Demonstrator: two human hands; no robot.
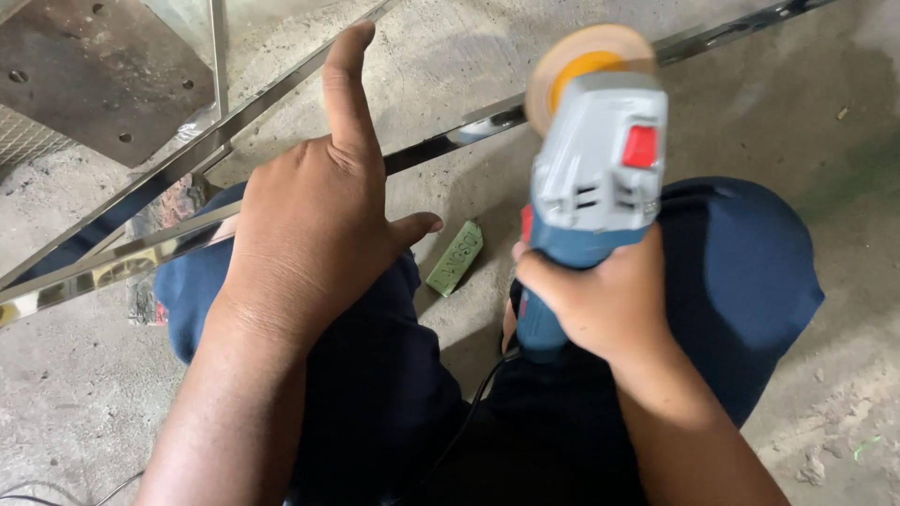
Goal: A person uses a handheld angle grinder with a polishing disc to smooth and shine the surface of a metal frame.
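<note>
Right hand (600, 300) is clenched around the blue-grey angle grinder (586, 178), its buffing wheel (586, 70) spinning at the far end, just above the shiny steel frame (441, 145) on the concrete. Left hand (314, 220) is spread flat, gripping nothing, near the frame's left bars. Green polishing bar (457, 258) lies between my knees. Frame's mirror-bright in spots, so I'd guess polishing is midway.
</note>
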